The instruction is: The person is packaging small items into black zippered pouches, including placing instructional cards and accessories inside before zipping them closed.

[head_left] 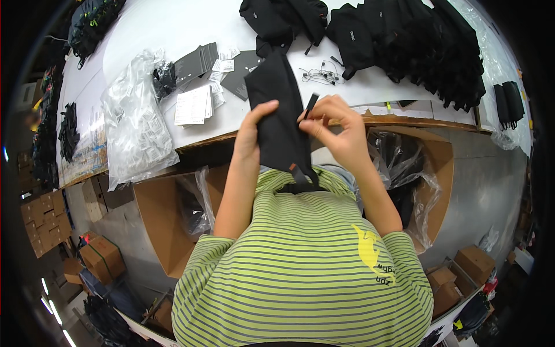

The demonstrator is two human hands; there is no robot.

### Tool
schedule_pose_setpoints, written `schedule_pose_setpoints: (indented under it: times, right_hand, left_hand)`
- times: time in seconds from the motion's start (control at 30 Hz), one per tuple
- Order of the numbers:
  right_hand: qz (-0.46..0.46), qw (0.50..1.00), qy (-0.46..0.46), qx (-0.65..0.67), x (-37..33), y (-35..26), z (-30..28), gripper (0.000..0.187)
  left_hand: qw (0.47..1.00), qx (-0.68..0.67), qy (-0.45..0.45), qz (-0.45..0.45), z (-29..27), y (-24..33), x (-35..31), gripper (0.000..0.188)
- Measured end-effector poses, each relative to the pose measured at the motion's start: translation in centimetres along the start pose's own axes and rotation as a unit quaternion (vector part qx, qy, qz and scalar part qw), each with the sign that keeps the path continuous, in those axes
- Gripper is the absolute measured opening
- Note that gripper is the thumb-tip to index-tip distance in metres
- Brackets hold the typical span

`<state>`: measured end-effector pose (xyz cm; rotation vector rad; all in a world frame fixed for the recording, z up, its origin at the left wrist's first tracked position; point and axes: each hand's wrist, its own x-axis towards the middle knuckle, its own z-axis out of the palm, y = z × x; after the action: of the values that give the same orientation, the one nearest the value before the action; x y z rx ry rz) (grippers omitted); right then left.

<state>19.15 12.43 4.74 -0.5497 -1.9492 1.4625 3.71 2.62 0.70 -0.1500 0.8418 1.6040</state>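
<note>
A long black fabric pouch (278,130) hangs upright before my chest, its lower end near my waist. My left hand (252,130) grips its left edge, the thumb lying on the front. A small orange tab (292,166) and a strap loop show at its lower end. On the pouch's right side, my right hand (338,124) pinches a short black strip (311,105) between thumb and fingertips. The strip looks like a zip pull or strap end; whether it is joined to the pouch I cannot tell.
Across the white table (231,126) lie dark cards (195,65), white printed cards (193,106), thin black cords (324,74) and a clear plastic bag of labels (139,121). Black bags (404,46) are heaped at the far right. Open cardboard boxes (165,214) stand below the table edge.
</note>
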Motion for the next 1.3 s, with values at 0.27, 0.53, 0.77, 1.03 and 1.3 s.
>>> schedule_pose_setpoints:
  times: [0.27, 0.53, 0.77, 1.03, 1.3]
  right_hand:
    - [-0.012, 0.997, -0.079, -0.016, -1.7, -0.6, -0.4, 0.016]
    - [-0.233, 0.895, -0.045, -0.379, -0.9, -1.7, 0.1, 0.055]
    - [-0.088, 0.988, -0.012, -0.124, 0.0, -1.1, -2.2, 0.034]
    - [0.059, 0.992, -0.108, -0.023, 0.5, -1.4, -5.0, 0.026]
    - [0.116, 0.967, -0.209, -0.09, 1.7, -1.6, -7.2, 0.023]
  left_hand:
    - [0.997, -0.025, -0.019, 0.077, -0.8, 2.4, -0.2, 0.026]
    - [0.998, 0.0, 0.014, 0.067, 1.2, -0.4, -2.1, 0.026]
    - [0.809, 0.408, 0.068, 0.418, -1.0, 0.3, -2.1, 0.06]
    - [0.714, 0.529, -0.096, 0.449, -0.5, 3.7, -3.1, 0.022]
    - [0.728, 0.596, -0.128, 0.314, -0.6, 4.7, -3.2, 0.021]
